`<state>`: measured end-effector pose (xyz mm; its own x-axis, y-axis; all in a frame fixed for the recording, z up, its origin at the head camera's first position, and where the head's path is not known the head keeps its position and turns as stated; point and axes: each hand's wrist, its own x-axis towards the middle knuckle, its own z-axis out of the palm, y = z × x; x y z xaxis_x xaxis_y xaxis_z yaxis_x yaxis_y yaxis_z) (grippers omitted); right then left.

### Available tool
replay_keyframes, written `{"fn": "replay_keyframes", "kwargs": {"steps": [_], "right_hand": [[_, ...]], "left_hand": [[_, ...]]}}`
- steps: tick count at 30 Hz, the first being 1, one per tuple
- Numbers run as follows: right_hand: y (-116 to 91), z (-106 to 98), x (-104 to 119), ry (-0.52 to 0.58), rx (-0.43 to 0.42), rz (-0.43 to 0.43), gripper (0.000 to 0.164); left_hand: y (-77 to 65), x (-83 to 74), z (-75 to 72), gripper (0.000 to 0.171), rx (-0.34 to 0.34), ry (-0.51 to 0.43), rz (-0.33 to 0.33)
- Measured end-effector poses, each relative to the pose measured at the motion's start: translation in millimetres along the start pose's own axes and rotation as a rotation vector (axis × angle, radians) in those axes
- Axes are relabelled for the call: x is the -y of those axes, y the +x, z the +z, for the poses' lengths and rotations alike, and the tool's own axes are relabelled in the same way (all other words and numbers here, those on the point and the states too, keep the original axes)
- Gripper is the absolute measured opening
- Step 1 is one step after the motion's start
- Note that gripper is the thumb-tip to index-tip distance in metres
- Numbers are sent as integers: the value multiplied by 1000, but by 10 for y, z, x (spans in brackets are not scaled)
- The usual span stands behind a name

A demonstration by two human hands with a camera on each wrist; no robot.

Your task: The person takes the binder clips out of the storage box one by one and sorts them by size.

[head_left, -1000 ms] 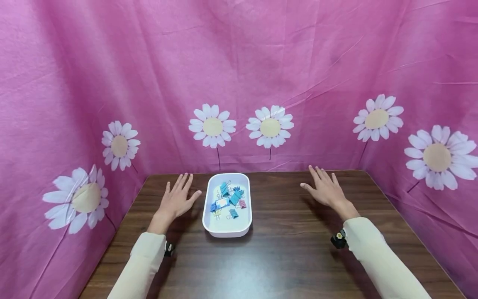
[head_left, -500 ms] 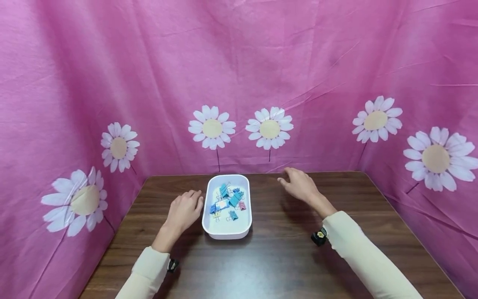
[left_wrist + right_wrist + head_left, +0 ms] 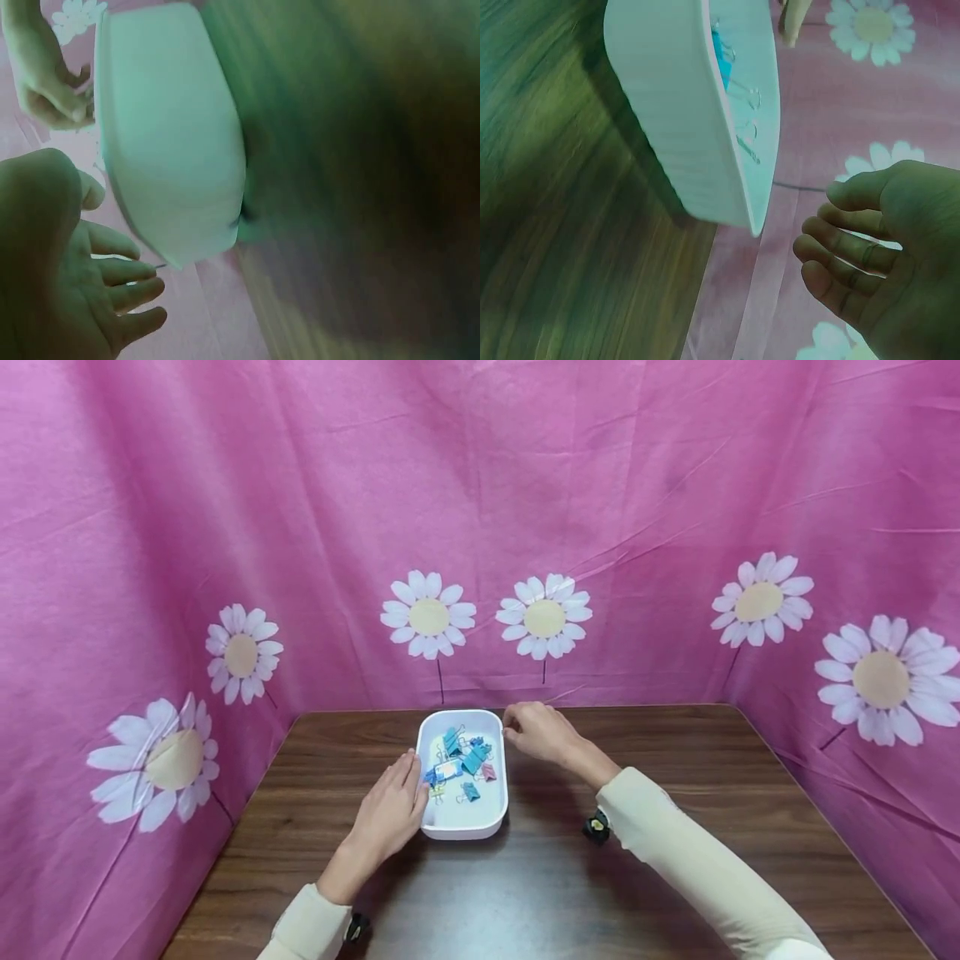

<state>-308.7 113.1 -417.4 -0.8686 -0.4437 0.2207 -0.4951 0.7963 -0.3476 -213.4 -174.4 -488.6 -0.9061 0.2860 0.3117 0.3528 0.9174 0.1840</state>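
A white rectangular tray [image 3: 461,820] stands on the table, with several binder clips inside. Teal clips [image 3: 474,758] lie near its middle, a pink clip [image 3: 488,772] to the right and a yellow clip [image 3: 437,792] at the left. My left hand [image 3: 390,806] is along the tray's left side, fingers mostly straight, overlapping the rim in the head view. Close by the far right rim is my right hand [image 3: 543,732], its fingers loosely bent. In the right wrist view the right hand [image 3: 855,247] holds nothing, and a gap shows between it and the tray wall [image 3: 675,97].
The brown wood-grain table [image 3: 645,893] reaches back to a pink curtain [image 3: 480,485] printed with white daisies. That cloth also hangs along both sides. Small black devices [image 3: 596,827] are worn at both wrists, below the light sleeves [image 3: 697,843].
Both hands have come inward from flat, spread poses on the table to the tray's two sides. The right hand moved left and its fingers bent; the left moved right and nearer.
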Motion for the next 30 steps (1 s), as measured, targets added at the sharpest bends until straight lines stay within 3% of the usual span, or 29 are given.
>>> {"fn": "replay_keyframes", "kwargs": {"steps": [4, 8, 18, 25, 30], "right_hand": [[62, 71, 108, -6, 23, -31, 11], [136, 158, 207, -4, 49, -49, 8], [322, 413, 284, -60, 130, -35, 9], [340, 590, 307, -47, 220, 47, 28], [306, 744, 317, -98, 223, 19, 37]], "left_hand": [[-52, -44, 41, 65, 82, -18, -9], [-96, -66, 74, 67, 121, -35, -26], [-91, -56, 87, 62, 101, -33, -2], [-79, -68, 59, 62, 122, -10, -4], [-64, -83, 50, 60, 110, -4, 17]]}}
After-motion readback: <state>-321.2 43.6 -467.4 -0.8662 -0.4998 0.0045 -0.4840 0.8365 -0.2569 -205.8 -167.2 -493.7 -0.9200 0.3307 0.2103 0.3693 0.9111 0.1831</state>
